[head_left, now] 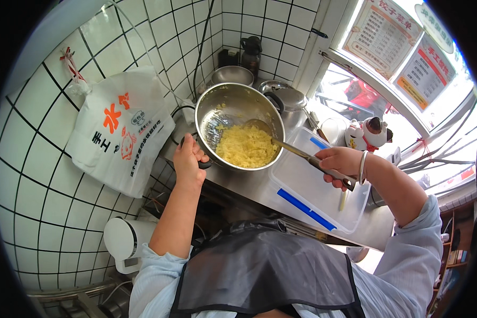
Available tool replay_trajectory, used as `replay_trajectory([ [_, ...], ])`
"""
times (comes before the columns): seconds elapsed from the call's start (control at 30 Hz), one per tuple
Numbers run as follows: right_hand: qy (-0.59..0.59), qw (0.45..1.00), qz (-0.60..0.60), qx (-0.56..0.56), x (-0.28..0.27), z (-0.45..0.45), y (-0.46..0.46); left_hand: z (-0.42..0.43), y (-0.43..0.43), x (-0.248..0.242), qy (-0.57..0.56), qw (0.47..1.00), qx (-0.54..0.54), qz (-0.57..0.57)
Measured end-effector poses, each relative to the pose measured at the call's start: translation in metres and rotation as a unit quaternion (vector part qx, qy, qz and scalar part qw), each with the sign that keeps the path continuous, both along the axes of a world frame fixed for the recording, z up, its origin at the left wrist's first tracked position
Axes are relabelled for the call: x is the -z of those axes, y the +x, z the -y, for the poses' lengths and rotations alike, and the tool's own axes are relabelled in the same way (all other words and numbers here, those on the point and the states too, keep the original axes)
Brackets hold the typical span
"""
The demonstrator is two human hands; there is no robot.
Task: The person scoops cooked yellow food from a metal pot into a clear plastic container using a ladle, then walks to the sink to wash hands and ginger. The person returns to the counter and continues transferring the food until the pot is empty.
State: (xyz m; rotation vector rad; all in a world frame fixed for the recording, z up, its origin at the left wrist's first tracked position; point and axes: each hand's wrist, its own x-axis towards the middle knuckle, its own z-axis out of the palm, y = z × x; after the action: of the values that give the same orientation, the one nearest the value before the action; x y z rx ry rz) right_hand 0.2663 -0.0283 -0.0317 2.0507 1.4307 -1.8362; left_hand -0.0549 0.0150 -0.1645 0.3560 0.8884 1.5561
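Observation:
A stainless steel pot is tilted towards me over the metal counter. My left hand grips its black side handle. Crumbly yellow food, like scrambled egg, lies in the lower right part of the pot, and bits of it cling to the inner wall. My right hand holds the long handle of a metal ladle, whose bowl rests against the yellow food. Under my right hand lies a clear plastic box or lid with blue clips.
Behind the pot stand a steel bowl, a dark bottle and a round metal strainer or lid. A cat figurine sits by the window. A printed plastic bag hangs on the tiled wall, above a white appliance.

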Motion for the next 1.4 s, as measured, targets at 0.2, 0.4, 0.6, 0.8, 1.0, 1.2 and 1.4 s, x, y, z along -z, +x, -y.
replay_trajectory([
  [0.2,-0.079,0.983,-0.161,0.034,0.021,0.016,-0.018,0.015,0.005,0.004,-0.004,0.999,-0.015,0.038],
  [0.4,-0.189,0.842,-0.469,0.188,0.072,0.034,-0.08,0.025,0.005,0.015,-0.03,0.994,-0.015,0.103],
  [0.6,-0.21,0.745,-0.564,0.289,0.097,0.034,-0.108,0.024,-0.019,0.034,-0.088,0.984,-0.018,0.155],
  [0.8,-0.183,0.73,-0.59,0.292,0.086,0.059,-0.089,0.015,-0.035,0.046,-0.082,0.984,0.007,0.157],
  [1.0,-0.149,0.753,-0.574,0.284,0.077,0.064,-0.076,0.014,-0.036,0.042,-0.096,0.985,-0.005,0.144],
  [1.2,-0.159,0.706,-0.631,0.278,0.065,0.08,-0.048,0.003,-0.037,0.04,-0.111,0.986,-0.031,0.118],
  [1.4,-0.151,0.641,-0.709,0.252,0.044,0.115,0.0,-0.007,-0.05,0.047,-0.089,0.991,-0.005,0.1],
])
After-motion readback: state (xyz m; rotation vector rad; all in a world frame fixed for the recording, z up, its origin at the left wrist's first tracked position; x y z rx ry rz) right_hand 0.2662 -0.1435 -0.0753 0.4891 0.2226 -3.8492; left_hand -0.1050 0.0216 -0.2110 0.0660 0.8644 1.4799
